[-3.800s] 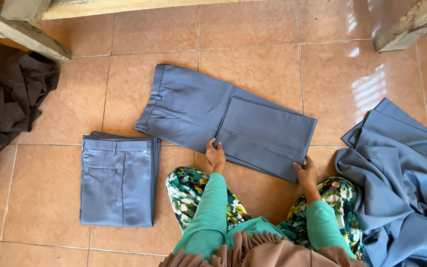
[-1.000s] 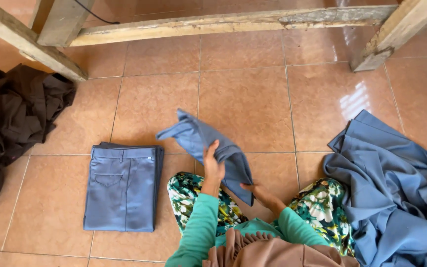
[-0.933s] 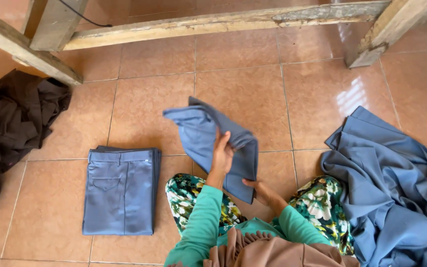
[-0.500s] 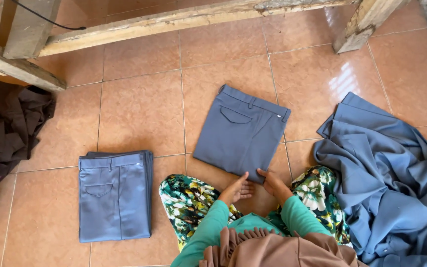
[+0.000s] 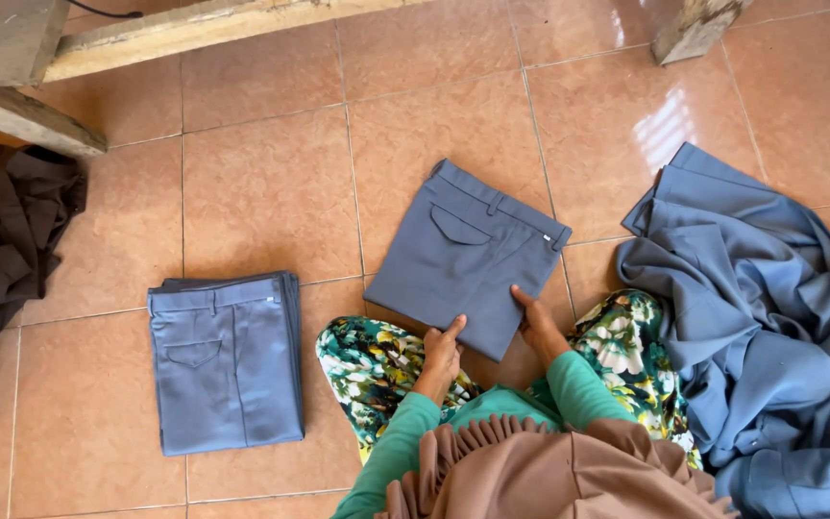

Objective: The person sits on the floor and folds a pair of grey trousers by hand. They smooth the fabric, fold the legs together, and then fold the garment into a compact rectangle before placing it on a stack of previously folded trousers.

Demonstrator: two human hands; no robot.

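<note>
The grey-blue trousers [image 5: 468, 258] that were lifted and doubled over in the air a second ago now lie flat on the tiled floor [image 5: 271, 183], folded into a compact rectangle with the waistband and a back pocket facing up; they have barely shifted since half a second ago. The left hand [image 5: 441, 353] rests at the near edge of the fold, fingers loosely extended and touching the cloth, gripping nothing. The right hand [image 5: 532, 322] lies open on the near right corner, pressing it down, also holding nothing. Judging by that, the fold looks finished and is only being smoothed. The trousers sit just in front of the person's knees, which are covered by a floral skirt [image 5: 377, 360]. To the left, apart from it, lies a stack [image 5: 226, 358] of trousers folded the same way. A heap [image 5: 770, 317] of unfolded blue cloth lies at right, dark clothes [image 5: 7, 231] at far left, under wooden beams [image 5: 26, 115].
</note>
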